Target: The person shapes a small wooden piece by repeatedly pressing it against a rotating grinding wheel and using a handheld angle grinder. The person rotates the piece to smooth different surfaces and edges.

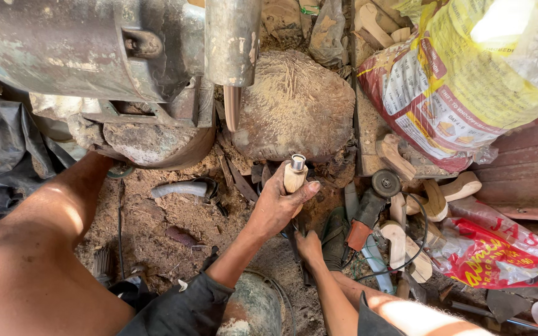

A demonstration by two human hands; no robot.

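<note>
My left hand (276,205) is wrapped around a pale wooden tool handle (294,177) with a metal ferrule on top, held upright above the sawdust-covered ground. Just below it, my right hand (309,246) is curled low against the tool's dark shaft (296,254), its fingers mostly hidden. My bare knee (26,261) fills the lower left.
A sawdust-coated stump (294,106) stands behind the handle, under a worn metal machine (82,50) and its steel cylinder (231,37). An orange-bodied angle grinder (368,214) lies to the right among several carved wooden pieces (400,239). Printed sacks (462,81) are piled at the right.
</note>
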